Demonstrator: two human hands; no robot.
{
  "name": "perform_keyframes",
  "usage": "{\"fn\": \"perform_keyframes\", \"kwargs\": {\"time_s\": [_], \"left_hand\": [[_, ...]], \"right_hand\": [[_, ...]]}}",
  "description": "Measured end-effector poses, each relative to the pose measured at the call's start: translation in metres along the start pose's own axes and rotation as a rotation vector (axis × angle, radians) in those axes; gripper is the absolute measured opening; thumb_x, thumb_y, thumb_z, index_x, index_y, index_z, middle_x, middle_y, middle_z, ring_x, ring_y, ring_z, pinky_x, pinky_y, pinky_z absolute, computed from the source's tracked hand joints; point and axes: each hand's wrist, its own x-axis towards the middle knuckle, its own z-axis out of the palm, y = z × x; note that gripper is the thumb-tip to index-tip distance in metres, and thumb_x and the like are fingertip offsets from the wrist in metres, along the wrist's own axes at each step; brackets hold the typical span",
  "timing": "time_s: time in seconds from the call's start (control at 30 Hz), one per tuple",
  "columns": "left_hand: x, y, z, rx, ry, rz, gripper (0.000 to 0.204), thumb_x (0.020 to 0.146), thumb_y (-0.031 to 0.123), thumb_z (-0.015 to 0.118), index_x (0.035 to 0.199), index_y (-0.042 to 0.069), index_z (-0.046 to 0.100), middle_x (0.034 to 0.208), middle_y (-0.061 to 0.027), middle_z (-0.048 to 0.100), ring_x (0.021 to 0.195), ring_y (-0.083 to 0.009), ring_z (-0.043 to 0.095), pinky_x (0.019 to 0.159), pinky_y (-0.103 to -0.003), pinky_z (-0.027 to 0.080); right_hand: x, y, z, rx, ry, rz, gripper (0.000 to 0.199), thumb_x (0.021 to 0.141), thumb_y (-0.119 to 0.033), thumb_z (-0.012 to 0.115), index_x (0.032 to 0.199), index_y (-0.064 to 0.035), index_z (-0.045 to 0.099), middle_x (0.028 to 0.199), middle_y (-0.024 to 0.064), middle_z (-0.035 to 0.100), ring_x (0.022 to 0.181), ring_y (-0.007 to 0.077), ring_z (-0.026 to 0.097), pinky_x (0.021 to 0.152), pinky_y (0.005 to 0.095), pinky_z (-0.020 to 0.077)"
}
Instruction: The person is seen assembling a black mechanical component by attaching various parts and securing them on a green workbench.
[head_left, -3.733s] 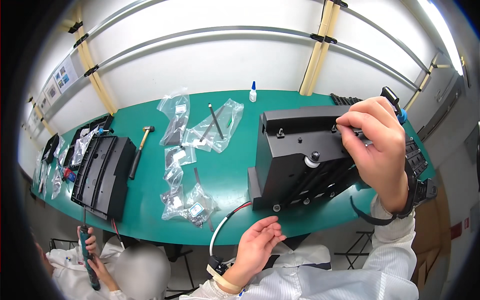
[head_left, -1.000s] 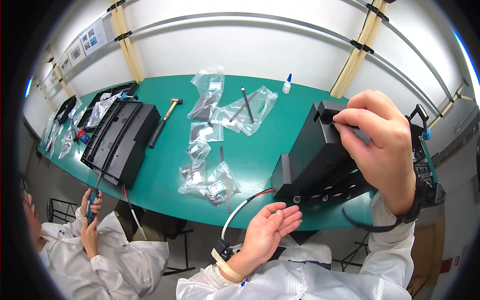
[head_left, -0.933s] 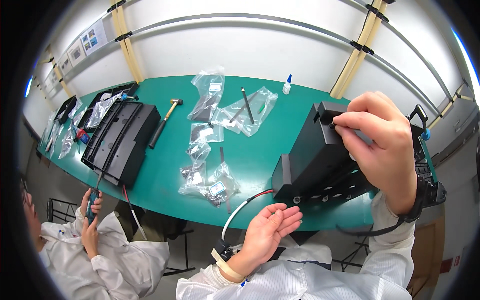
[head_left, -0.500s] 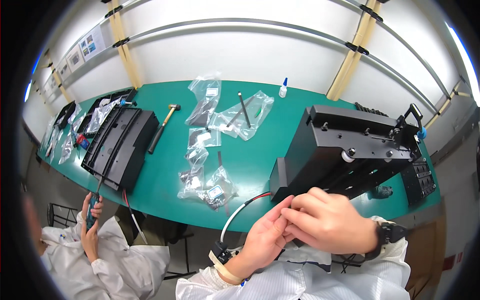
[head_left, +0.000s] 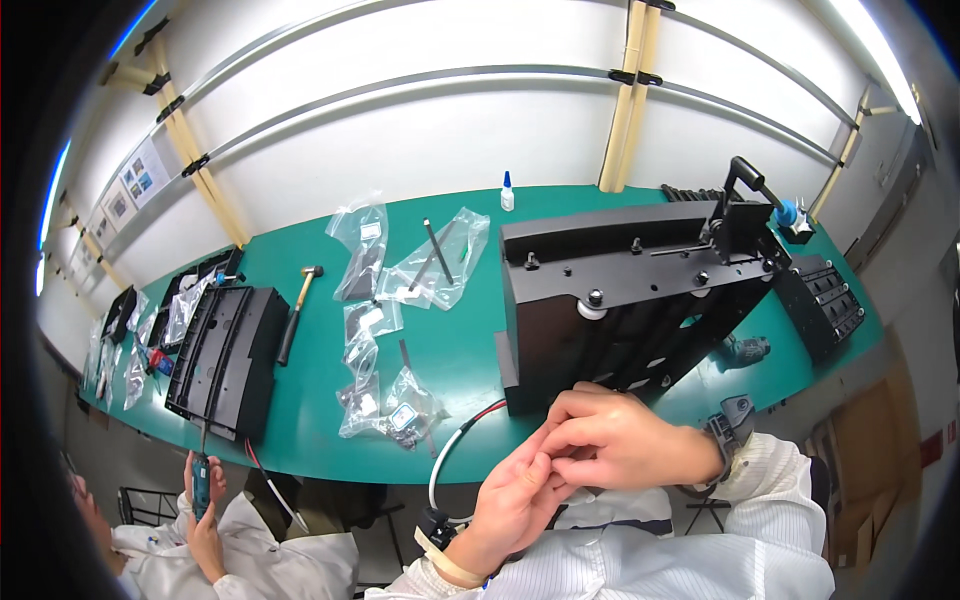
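My left hand and my right hand meet at the fingertips in front of a large black metal housing. The fingers of both are pinched together, and anything between them is hidden or too small to name. Bolts, studs and white rollers line the housing's top and side, and a black lever handle stands up at its far right end. From the housing's lower left a white cable with red and black wires runs down behind my left wrist.
On the green table lie clear plastic bags of parts, a hammer and a blue-capped bottle. To the right sits a black slotted panel. At the left, a co-worker's hands hold a power screwdriver against another black housing.
The view has swung, so the table's things sit farther left. My hands stay joined at the fingertips, and the right fingers have curled in closer over the left ones.
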Motion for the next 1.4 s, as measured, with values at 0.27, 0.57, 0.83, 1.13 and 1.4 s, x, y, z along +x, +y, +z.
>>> {"fn": "perform_keyframes", "kwargs": {"time_s": [0.27, 0.57, 0.83, 1.13, 1.4], "left_hand": [[0.002, -0.007, 0.012, 0.05, 0.094, -0.013, 0.065, 0.115, 0.023, 0.039, 0.167, -0.006, 0.014, 0.161, -0.0233, 0.041, 0.149, -0.031, 0.045, 0.125, -0.045, 0.035], [-0.003, -0.017, 0.023, -0.012, 0.183, -0.014, 0.06, 0.112, 0.02, 0.037, 0.164, -0.007, 0.027, 0.158, -0.0247, 0.046, 0.146, -0.0327, 0.049, 0.123, -0.046, 0.039], [-0.033, 0.012, 0.026, 0.107, 0.368, 0.117, 0.05, 0.094, -0.009, 0.049, 0.144, -0.004, 0.052, 0.144, -0.0222, 0.059, 0.133, -0.033, 0.061, 0.108, -0.043, 0.054], [-0.032, 0.092, 0.009, 0.268, 0.504, 0.41, 0.034, 0.101, -0.006, 0.047, 0.134, -0.004, 0.055, 0.139, -0.0289, 0.061, 0.13, -0.0399, 0.064, 0.108, -0.043, 0.057], [0.009, 0.091, -0.019, 0.186, 0.537, 0.297, 0.039, 0.103, -0.001, 0.051, 0.142, 0.0, 0.048, 0.145, -0.0267, 0.058, 0.133, -0.0457, 0.062, 0.113, -0.059, 0.052]], "right_hand": [[-0.023, 0.002, 0.011, -0.068, 0.127, 0.049, 0.01, 0.078, -0.007, 0.08, 0.087, -0.0065, 0.078, 0.095, 0.0046, 0.07, 0.085, 0.0232, 0.066, 0.069, 0.0361, 0.0567], [-0.048, -0.011, 0.019, -0.375, 0.277, -0.187, 0.011, 0.075, -0.01, 0.078, 0.084, -0.0082, 0.072, 0.095, 0.0018, 0.067, 0.081, 0.0212, 0.061, 0.061, 0.0346, 0.055], [-0.067, -0.042, -0.054, -0.445, 0.568, -0.349, 0.02, 0.072, 0.002, 0.078, 0.091, -0.004, 0.074, 0.089, 0.0089, 0.068, 0.072, 0.0257, 0.064, 0.061, 0.0373, 0.0527], [-0.032, -0.058, -0.256, -0.413, 0.721, -0.011, 0.012, 0.1, -0.009, 0.065, 0.103, 0.002, 0.071, 0.091, -0.002, 0.066, 0.077, 0.0039, 0.053, 0.064, 0.0236, 0.0425], [0.082, -0.015, -0.308, -0.297, 0.103, 0.266, 0.015, 0.09, -0.011, 0.072, 0.093, 0.004, 0.076, 0.078, 0.0034, 0.071, 0.073, 0.0104, 0.064, 0.068, 0.0274, 0.0515]]}}
